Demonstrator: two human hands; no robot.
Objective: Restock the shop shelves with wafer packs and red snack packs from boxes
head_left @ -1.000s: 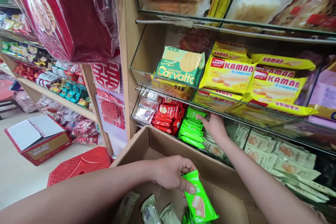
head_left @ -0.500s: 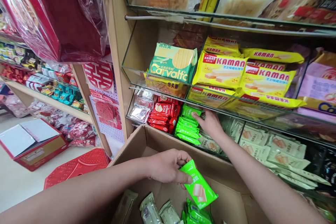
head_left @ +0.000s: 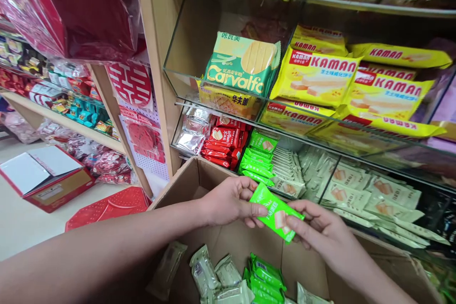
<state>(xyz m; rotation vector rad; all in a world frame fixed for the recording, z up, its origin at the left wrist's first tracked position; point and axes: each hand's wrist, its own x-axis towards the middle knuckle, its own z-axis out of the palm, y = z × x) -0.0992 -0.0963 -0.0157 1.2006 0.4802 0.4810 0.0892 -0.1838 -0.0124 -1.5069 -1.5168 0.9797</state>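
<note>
A bright green snack packet (head_left: 272, 209) is held between both hands above an open cardboard box (head_left: 228, 247). My left hand (head_left: 233, 202) grips its upper left end, thumb on top. On the lower right end, my right hand (head_left: 317, 228) pinches it with thumb and fingers. Inside the box lie several green packets (head_left: 265, 278) and several pale wrapped packets (head_left: 204, 270). Behind the hands, a row of green packets (head_left: 258, 156) sits in the lower shelf compartment, beside red packets (head_left: 226, 142) and pale green packets (head_left: 288, 171).
Above, a glass-fronted shelf (head_left: 221, 99) holds yellow wafer packs (head_left: 315, 76) and a green-and-cream waffle pack (head_left: 242, 64). A wooden upright (head_left: 156, 66) stands left of it. On the floor are a red-and-white carton (head_left: 46, 175) and a red plastic stool (head_left: 109, 206).
My right hand has come back from the shelf's green row and now grips the green packet that my left hand holds. The packet is raised slightly. The view has shifted.
</note>
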